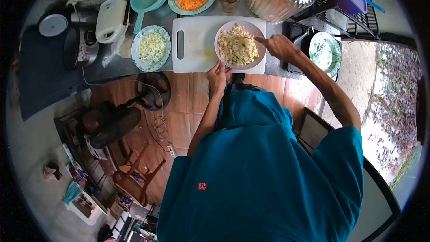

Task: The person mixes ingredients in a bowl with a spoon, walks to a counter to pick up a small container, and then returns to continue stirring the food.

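Note:
A pale pink bowl point(222, 25) sits on the right half of the white cutting board point(197, 33). It holds a crumbly, pale yellow food mix point(236, 47) with bits of green and orange. My left hand point(217, 78) grips the bowl's near rim from below left, fingers closed at its edge. From the right, my right hand point(278, 47) is closed round a spoon point(259, 40) that reaches into the mix, its head buried in the food.
Left of the board stands a plate point(135, 54) of pale shreds; behind are a plate point(174, 6) of shredded carrot, a turquoise strainer point(139, 4) and a glass point(229, 2). A large lidded jar point(268, 2) and a stove point(295, 36) with a patterned plate point(333, 49) flank the right.

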Demonstrator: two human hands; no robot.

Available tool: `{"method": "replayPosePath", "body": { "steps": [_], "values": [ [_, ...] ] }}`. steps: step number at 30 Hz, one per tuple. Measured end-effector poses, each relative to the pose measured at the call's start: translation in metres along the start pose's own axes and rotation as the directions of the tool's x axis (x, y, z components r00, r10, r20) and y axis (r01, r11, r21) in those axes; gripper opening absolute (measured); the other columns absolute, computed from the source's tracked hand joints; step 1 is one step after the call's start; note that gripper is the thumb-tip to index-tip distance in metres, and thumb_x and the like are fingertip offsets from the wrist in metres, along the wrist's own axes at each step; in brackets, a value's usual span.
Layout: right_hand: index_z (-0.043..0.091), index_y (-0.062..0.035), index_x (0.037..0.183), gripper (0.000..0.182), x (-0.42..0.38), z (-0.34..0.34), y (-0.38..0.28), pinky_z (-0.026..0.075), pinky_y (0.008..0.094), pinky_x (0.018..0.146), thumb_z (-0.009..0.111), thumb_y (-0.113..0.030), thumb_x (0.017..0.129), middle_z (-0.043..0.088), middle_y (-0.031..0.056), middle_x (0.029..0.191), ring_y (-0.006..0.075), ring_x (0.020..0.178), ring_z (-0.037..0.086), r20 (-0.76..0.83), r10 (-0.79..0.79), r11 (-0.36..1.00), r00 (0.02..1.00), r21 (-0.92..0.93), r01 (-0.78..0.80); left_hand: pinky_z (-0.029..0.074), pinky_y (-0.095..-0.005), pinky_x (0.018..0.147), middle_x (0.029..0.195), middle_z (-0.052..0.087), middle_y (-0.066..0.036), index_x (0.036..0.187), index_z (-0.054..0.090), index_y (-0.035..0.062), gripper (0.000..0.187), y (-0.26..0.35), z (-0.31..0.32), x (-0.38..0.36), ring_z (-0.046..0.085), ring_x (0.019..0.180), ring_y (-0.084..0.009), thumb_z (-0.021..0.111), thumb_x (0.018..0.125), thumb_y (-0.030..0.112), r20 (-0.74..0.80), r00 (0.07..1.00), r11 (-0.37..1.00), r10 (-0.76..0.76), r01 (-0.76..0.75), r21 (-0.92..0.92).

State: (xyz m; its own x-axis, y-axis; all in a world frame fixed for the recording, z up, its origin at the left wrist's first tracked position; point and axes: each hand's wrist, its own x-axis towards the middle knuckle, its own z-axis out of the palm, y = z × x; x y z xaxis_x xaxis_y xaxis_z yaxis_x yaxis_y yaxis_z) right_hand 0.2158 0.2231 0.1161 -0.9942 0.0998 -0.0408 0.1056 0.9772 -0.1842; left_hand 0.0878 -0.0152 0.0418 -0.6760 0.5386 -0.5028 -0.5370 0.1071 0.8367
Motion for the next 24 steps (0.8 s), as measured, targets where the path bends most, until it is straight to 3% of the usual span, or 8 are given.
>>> {"method": "replayPosePath", "body": {
  "steps": [2, 4, 7, 9, 12, 18, 21, 24],
  "values": [
    [0.048, -0.0121, 0.128, 0.045, -0.017, 0.002, -0.018, 0.049, 0.0417, 0.056, 0.048, -0.010, 0.083, 0.056, 0.0151, 0.062, 0.0282, 0.057, 0.059, 0.050, 0.059, 0.997, 0.997, -0.049, -0.057, 0.057, -0.0346, 0.075, 0.110, 0.058, -0.020, 0.122, 0.047, -0.0099, 0.038, -0.003, 0.002, 0.001, 0.064, 0.086, -0.0285, 0.051, 0.093, 0.014, -0.019, 1.000, 1.000, 0.015, -0.015, -0.016],
    [0.048, -0.0087, 0.128, 0.046, -0.020, -0.002, -0.032, 0.050, 0.0431, 0.061, 0.047, -0.007, 0.082, 0.060, 0.0180, 0.067, 0.0317, 0.063, 0.062, 0.185, 0.161, 0.986, 0.969, 0.020, -0.167, 0.057, -0.0349, 0.075, 0.110, 0.058, -0.020, 0.123, 0.046, -0.0097, 0.039, -0.007, 0.003, 0.005, 0.064, 0.086, -0.0276, 0.052, 0.092, 0.013, -0.020, 0.999, 0.999, 0.029, -0.030, -0.026],
    [0.050, -0.0072, 0.125, 0.044, -0.015, -0.021, -0.030, 0.051, 0.0447, 0.063, 0.046, -0.007, 0.082, 0.061, 0.0212, 0.069, 0.0345, 0.066, 0.063, 0.164, 0.211, 0.966, 0.964, 0.115, -0.231, 0.057, -0.0343, 0.073, 0.107, 0.059, -0.019, 0.122, 0.048, -0.0095, 0.038, -0.002, 0.003, 0.010, 0.064, 0.083, -0.0247, 0.054, 0.091, 0.012, -0.055, 0.997, 0.999, 0.049, -0.048, 0.018],
    [0.053, -0.0075, 0.121, 0.040, -0.012, -0.034, -0.025, 0.051, 0.0452, 0.064, 0.045, -0.008, 0.083, 0.061, 0.0239, 0.069, 0.0368, 0.067, 0.062, 0.187, 0.339, 0.913, 0.922, 0.169, -0.370, 0.058, -0.0342, 0.073, 0.103, 0.061, -0.018, 0.120, 0.050, -0.0097, 0.036, 0.002, 0.003, 0.014, 0.064, 0.081, -0.0229, 0.056, 0.090, 0.011, -0.031, 0.999, 0.998, 0.041, -0.040, 0.050],
    [0.055, -0.0088, 0.119, 0.037, -0.001, -0.032, -0.005, 0.052, 0.0449, 0.064, 0.044, -0.008, 0.084, 0.061, 0.0237, 0.069, 0.0378, 0.066, 0.063, 0.054, 0.397, 0.883, 0.916, 0.249, -0.397, 0.058, -0.0343, 0.071, 0.102, 0.061, -0.018, 0.117, 0.052, -0.0104, 0.034, -0.003, 0.001, 0.026, 0.064, 0.080, -0.0220, 0.056, 0.090, 0.009, -0.040, 0.997, 0.994, 0.064, -0.060, 0.094],
    [0.056, -0.0049, 0.117, 0.034, 0.008, 0.025, 0.024, 0.050, 0.0467, 0.065, 0.044, -0.009, 0.085, 0.060, 0.0260, 0.081, 0.0400, 0.072, 0.060, 0.079, 0.342, 0.899, 0.936, 0.264, -0.350, 0.059, -0.0305, 0.064, 0.101, 0.062, -0.020, 0.115, 0.054, -0.0102, 0.032, 0.005, -0.002, 0.041, 0.064, 0.080, -0.0210, 0.057, 0.088, 0.007, -0.002, 0.997, 0.985, 0.071, -0.070, 0.155],
    [0.054, 0.0003, 0.118, 0.039, 0.001, 0.020, 0.009, 0.049, 0.0469, 0.062, 0.044, -0.005, 0.081, 0.060, 0.0250, 0.077, 0.0397, 0.068, 0.060, -0.091, 0.177, 0.932, 0.980, 0.335, -0.137, 0.059, -0.0311, 0.065, 0.101, 0.062, -0.020, 0.114, 0.054, -0.0107, 0.033, 0.014, -0.008, 0.052, 0.064, 0.080, -0.0207, 0.058, 0.088, 0.008, 0.024, 0.995, 0.965, 0.101, -0.103, 0.240],
    [0.053, -0.0005, 0.119, 0.042, -0.018, 0.006, -0.009, 0.050, 0.0470, 0.061, 0.044, -0.003, 0.078, 0.061, 0.0231, 0.073, 0.0393, 0.066, 0.061, 0.060, 0.245, 0.885, 0.968, 0.394, -0.248, 0.059, -0.0314, 0.067, 0.102, 0.061, -0.020, 0.115, 0.053, -0.0116, 0.035, 0.022, -0.014, 0.054, 0.064, 0.080, -0.0210, 0.059, 0.087, 0.009, 0.049, 0.996, 0.941, 0.075, -0.087, 0.326]
  ]
}}
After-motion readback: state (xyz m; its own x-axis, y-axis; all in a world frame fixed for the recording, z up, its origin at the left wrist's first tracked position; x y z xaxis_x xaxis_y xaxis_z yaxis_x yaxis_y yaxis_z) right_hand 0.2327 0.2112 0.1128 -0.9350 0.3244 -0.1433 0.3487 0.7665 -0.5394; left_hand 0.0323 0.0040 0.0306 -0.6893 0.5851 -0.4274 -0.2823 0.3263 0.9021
